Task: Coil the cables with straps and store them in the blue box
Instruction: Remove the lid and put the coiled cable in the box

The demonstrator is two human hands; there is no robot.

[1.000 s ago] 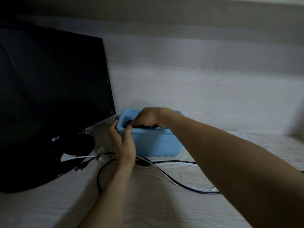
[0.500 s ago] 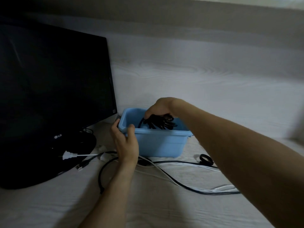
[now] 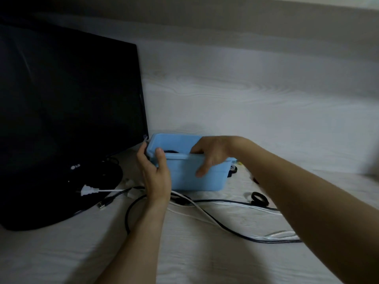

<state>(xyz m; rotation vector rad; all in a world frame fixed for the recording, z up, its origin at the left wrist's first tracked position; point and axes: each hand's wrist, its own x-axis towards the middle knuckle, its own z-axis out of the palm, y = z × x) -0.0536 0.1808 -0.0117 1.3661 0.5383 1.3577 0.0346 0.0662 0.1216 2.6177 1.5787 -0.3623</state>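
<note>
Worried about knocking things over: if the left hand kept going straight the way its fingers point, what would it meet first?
The left hand already grips the blue box at its near-left corner; going straight on, it would likely push the box toward the wall, though depth is unclear.

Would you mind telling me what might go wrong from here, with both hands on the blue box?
1. The blue box stands close over the loose black cable and white cable; sliding it could snag them.
2. The left hand and right hand grip only the rim, so the box may tip and spill its dark contents.
3. The monitor stands close beside the box.
</note>
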